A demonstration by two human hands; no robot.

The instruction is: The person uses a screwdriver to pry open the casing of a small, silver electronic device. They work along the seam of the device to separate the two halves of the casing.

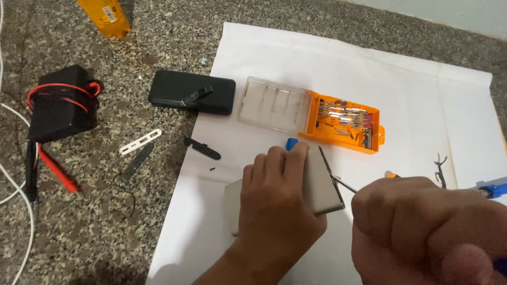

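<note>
Left hand (274,203) lies flat, fingers spread, pinning a grey slab-like device (322,184) whose long axis runs toward the orange bit case (346,124), while the fisted right hand (422,227) grips a thin tool (344,184) pointing left at its edge.

My left hand (277,203) lies flat, palm down, with its fingers (285,158) stretched out. My right hand (422,227) is curled into a tight fist, close beside it.
</note>
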